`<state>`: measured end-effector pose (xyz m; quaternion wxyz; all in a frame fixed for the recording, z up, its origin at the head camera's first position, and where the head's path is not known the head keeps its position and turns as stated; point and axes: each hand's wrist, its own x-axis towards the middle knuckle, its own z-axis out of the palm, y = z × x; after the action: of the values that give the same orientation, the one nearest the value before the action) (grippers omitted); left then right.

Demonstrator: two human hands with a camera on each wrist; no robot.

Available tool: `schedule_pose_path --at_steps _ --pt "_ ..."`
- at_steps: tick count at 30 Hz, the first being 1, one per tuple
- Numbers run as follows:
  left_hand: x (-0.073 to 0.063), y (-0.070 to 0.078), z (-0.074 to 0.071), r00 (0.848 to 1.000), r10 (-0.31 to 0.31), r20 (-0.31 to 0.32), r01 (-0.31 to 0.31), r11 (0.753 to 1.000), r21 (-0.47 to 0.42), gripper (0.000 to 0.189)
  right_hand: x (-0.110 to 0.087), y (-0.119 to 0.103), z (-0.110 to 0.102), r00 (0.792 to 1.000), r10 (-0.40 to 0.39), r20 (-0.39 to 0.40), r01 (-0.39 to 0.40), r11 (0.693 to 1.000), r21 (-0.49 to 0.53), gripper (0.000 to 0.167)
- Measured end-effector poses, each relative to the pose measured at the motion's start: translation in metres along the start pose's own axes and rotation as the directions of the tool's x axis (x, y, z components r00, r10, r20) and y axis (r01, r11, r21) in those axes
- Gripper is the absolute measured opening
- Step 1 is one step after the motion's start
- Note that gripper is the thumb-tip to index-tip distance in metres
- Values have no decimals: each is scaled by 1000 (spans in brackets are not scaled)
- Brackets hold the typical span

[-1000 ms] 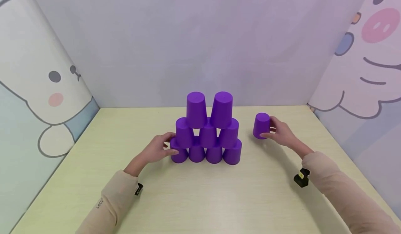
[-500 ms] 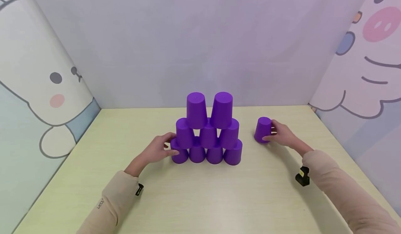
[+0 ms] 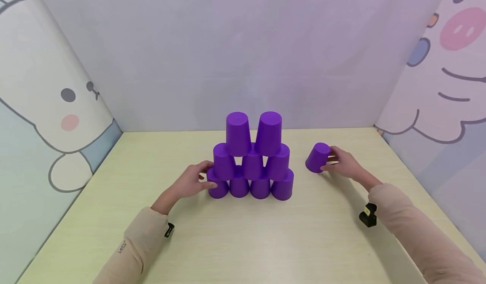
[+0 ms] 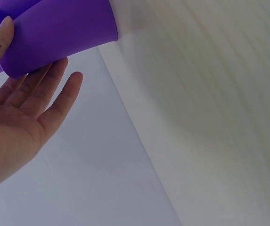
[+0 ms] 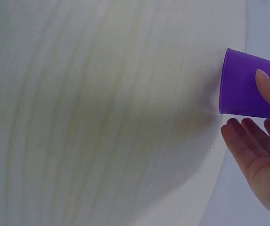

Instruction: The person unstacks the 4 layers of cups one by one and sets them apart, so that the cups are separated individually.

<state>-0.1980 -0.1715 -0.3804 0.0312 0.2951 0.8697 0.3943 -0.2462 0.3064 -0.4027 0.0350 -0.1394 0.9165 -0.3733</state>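
Purple cups stand mouth down in a stack [image 3: 252, 166] of three rows, the top row being two cups side by side. At the stack's left end, my left hand [image 3: 188, 182] has its thumb and fingers on either side of the lowest left cup [image 3: 218, 190]. The left wrist view shows the thumb on that cup [image 4: 64, 33] and fingertips along its far side. Off to the right, my right hand [image 3: 343, 163] holds a single purple cup [image 3: 317, 158] by its side, tilted with the mouth toward the lower left. In the right wrist view its rim is close to the table.
A pale wood-grain table [image 3: 258, 237] carries everything. Behind it rises a plain light wall [image 3: 243, 56], with cartoon-printed panels [image 3: 68, 123] along both sides. A small black device [image 3: 368, 215] hangs at the right sleeve.
My right hand has lowered its cup slightly, and the cup has gone from upright to tilted, its mouth swinging left. My left hand and the stack have stayed put.
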Motion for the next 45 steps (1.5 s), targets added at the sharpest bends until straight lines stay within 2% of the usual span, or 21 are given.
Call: schedule_pose_path --at_steps 10,19,26,32,45 --pt "-1 -2 1 1000 6 -7 -6 1000 -1 47 -12 -11 -8 999 33 -34 -30 995 92 68" --pt "-2 1 0 1000 -3 0 3 1000 -13 46 -27 -26 -17 994 54 -91 -47 995 84 74" --pt "0 -5 1 1000 0 -2 0 1000 -14 47 -35 -36 -26 991 57 -122 -47 995 86 74" --pt "0 -5 1 1000 4 -6 -4 1000 -6 46 -41 -46 -32 990 29 -140 -16 996 93 72" --pt "0 -6 2 1000 -2 -4 2 1000 -12 45 -47 -81 -27 981 -70 -182 107 974 202 64"
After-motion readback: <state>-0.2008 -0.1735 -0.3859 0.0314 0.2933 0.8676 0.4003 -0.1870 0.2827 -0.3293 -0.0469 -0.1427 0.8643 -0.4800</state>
